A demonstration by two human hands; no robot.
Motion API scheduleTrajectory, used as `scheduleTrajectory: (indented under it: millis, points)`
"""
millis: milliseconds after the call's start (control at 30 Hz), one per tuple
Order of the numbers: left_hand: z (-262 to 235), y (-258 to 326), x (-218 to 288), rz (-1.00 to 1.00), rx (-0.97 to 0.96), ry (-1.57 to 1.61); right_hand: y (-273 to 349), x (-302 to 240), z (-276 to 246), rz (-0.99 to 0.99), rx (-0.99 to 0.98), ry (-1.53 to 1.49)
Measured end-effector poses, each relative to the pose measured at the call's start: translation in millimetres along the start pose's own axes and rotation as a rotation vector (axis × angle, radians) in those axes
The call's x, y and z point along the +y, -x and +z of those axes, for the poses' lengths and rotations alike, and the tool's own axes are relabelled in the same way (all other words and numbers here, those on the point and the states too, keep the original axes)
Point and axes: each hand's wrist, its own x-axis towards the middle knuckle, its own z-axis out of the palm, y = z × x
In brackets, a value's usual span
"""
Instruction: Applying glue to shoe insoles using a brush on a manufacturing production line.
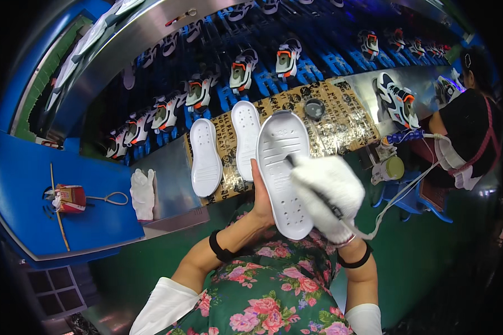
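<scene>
White sole held up near surface; long axis aligned fore-and-aft, holed end pointed toward floral garment. Left edge gripped by left hand; dark tool clasped in gloved right hand.

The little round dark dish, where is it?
In the head view, above and right of centre, the little round dark dish sits on the brown printed sheet, just right of the far end of the white sole in the left hand.

1 red box on a blue surface, 1 white glove nearby, 1 co-worker in black
</scene>
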Motion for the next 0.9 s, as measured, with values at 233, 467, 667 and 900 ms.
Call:
scheduleTrajectory:
  millis: [233,467,667,900]
  points:
    - [-27,2,10,-0.1,0.064,-0.097,6,4,14,-0.168,-0.085,0.136]
    - [-27,-5,13,-0.02,0.044,0.021,4,16,2,-0.159,-0.022,0.101]
    - [-33,-7,20,-0.064,0.169,-0.336,16,16,7,-0.064,-0.082,-0.175]
    - [-38,-16,30,-0.069,0.039,-0.255,26,22,22,-0.172,-0.065,0.034]
